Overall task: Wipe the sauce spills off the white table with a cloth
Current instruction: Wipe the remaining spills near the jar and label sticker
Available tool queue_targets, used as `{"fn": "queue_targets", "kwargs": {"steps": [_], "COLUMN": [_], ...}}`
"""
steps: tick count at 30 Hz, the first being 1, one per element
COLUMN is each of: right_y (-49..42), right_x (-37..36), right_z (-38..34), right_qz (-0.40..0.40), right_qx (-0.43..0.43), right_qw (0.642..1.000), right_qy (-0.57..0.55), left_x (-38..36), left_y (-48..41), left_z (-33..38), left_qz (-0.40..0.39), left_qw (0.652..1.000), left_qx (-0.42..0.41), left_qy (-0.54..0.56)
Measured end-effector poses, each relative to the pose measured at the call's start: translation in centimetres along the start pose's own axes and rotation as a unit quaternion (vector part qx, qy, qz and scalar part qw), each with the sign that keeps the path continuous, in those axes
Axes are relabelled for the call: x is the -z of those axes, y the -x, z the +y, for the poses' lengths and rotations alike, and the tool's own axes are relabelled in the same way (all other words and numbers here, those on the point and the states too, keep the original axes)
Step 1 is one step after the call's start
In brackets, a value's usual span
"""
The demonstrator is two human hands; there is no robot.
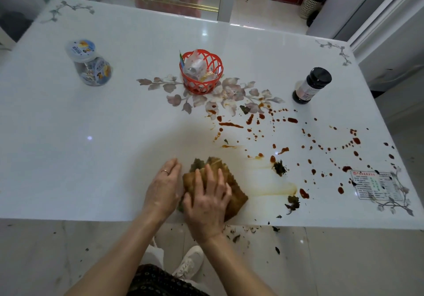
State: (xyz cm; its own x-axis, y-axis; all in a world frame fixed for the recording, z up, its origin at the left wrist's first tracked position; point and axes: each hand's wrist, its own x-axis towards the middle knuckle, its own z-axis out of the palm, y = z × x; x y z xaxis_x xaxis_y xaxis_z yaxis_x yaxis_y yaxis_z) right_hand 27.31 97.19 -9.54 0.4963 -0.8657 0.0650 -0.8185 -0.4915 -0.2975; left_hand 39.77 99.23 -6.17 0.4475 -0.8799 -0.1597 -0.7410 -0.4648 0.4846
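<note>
Wiping at the front edge, most spills not yet reached.
Right hand [206,206] pressing flat, fingers spread, on cloth [237,193]; left hand [163,187] lying open beside it, possibly touching its edge. Sauce spills [231,124] sitting rightward on white table [91,123] (sweep inward with even pressure).

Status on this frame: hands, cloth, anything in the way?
Right hand flat on cloth, left hand beside it. Sauce spills unwiped to the right. Leaf scraps in the path.
</note>
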Motion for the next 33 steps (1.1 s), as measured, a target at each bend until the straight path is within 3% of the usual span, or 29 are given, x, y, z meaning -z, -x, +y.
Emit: {"fn": "queue_targets", "kwargs": {"steps": [4, 8, 12, 15, 19, 24, 26, 31, 33], "right_y": [1.8, 1.5, 0.0, -2.3, -3.6, -1.6, -2.9, -5.1, -4.1], "right_x": [-0.2, 1.0, 3.5, 4.9, 4.8, 1.3, 1.1, 2.3, 2.1], "right_z": [2.9, 9.9, 15.9, 15.8, 11.3, 8.2, 9.5, 12.3, 11.4], "right_qz": [-0.036, -0.015, 0.004, 0.046, 0.102, 0.022, 0.017, 0.020, 0.022], "right_qx": [0.152, 0.208, 0.086, 0.006, 0.026, 0.183, 0.164, 0.000, -0.006], "right_qw": [0.987, 0.975, 0.990, 0.995, 0.994, 0.981, 0.984, 0.998, 0.999], "right_qy": [0.046, 0.081, 0.116, 0.085, -0.011, 0.066, 0.073, 0.055, 0.042], "left_x": [0.2, 0.1, -0.2, -0.2, 0.3, 0.5, 0.6, 0.7, 0.6], "left_y": [0.1, 0.1, -0.1, -0.1, -0.2, 0.0, 0.0, -0.2, -0.3], "left_z": [0.0, -0.1, -0.1, 0.1, 0.0, 0.0, -0.1, -0.2, 0.0], "left_qz": [0.002, 0.004, 0.006, -0.002, -0.017, -0.028, -0.034, -0.039, -0.034], "left_qw": [1.000, 1.000, 1.000, 1.000, 0.999, 0.999, 0.999, 0.999, 0.999], "left_qx": [0.010, 0.012, 0.022, 0.026, 0.024, 0.022, 0.020, 0.021, 0.022], "left_qy": [0.008, 0.015, 0.016, 0.014, 0.013, 0.011, 0.015, 0.007, 0.006]}}
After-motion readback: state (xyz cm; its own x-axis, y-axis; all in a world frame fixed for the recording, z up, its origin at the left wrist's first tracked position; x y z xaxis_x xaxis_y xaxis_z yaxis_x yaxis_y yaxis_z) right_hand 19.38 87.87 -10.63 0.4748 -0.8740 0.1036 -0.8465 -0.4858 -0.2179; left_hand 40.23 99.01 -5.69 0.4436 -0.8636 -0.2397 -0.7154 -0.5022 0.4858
